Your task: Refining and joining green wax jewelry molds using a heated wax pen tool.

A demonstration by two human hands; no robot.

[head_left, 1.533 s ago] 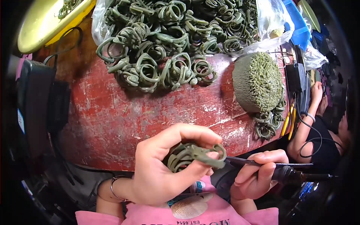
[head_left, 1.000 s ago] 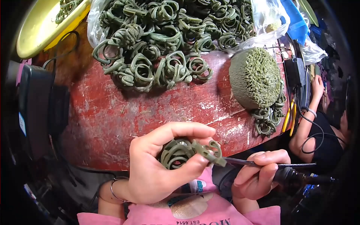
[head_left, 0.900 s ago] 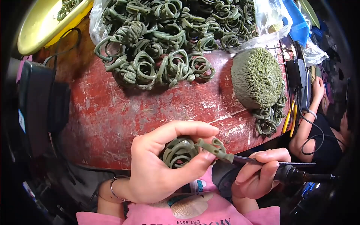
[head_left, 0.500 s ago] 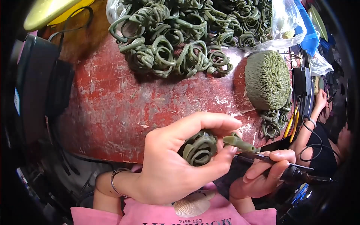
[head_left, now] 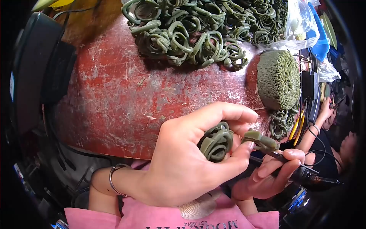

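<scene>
My left hand (head_left: pixel 179 160) is curled above the table's near edge, with a bunch of dark green, wax-like rings (head_left: pixel 217 144) in its palm. Between that thumb and the fingertips it pinches a lighter green, ring-like piece (head_left: pixel 261 141), whose end points right. My right hand (head_left: pixel 268 173) grips a slim pen-like tool with a dark handle (head_left: pixel 310 177). The tool's thin tip meets or nearly meets the outer end of the pinched piece; contact is hard to tell.
A heap of green rings (head_left: pixel 206 42) covers the far side of the worn red table (head_left: pixel 114 110). A rough green porous block (head_left: pixel 278 80) stands at the right, above more rings (head_left: pixel 280 124). A black box-like device (head_left: pixel 34 61) is at the left. Another person's arm (head_left: pixel 316 118) shows at right.
Both hands and the held pieces appear shifted right in the picture, while the table and heap have moved slightly up and right. The pinched green piece is turned a little.
</scene>
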